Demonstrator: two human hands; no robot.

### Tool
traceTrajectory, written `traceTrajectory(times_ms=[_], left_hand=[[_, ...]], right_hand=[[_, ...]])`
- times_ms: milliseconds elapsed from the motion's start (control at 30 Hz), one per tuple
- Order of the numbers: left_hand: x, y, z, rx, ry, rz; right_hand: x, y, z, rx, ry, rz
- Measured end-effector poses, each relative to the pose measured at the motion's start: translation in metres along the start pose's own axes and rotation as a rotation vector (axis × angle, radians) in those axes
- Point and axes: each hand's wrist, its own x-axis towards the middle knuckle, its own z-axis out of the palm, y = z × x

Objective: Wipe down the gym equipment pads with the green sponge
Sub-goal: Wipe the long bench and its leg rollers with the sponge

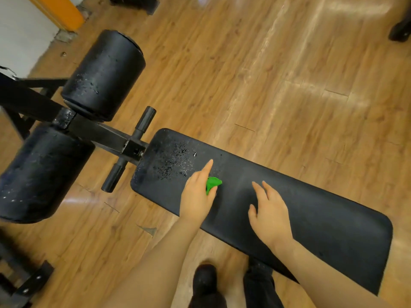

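A long black bench pad (311,218) runs from the middle to the lower right. Its left end is speckled with wet droplets. My left hand (196,196) holds the green sponge (212,183) on the pad beside the wet patch, thumb curled round it and index finger stretched out. My right hand (270,214) lies flat on the pad just to the right, fingers straight and spread. Two black roller pads, the upper roller pad (104,74) and the lower roller pad (40,172), sit at the left, also dotted with droplets.
A black steel frame (97,132) with two short handle pegs joins the rollers to the bench. Wooden floor (266,74) lies all round. My dark shoes (204,278) stand below the bench. More black metal equipment (24,283) sits at the lower left, a wall at the upper left.
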Motion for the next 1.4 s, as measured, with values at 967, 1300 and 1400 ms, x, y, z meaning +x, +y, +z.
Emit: traceTrajectory(times_ms=[967, 1300, 1400], left_hand=[[0.071, -0.067, 0.088, 0.166, 0.123, 0.464], [0.058, -0.080, 0.088, 0.097, 0.087, 0.497], [0.093, -0.064, 0.088, 0.083, 0.123, 0.464]], right_hand=[[0.103, -0.011, 0.122, -0.008, 0.567, -0.055], [0.103, -0.012, 0.124, -0.030, 0.571, -0.032], [0.103, -0.013, 0.124, -0.038, 0.578, -0.035]])
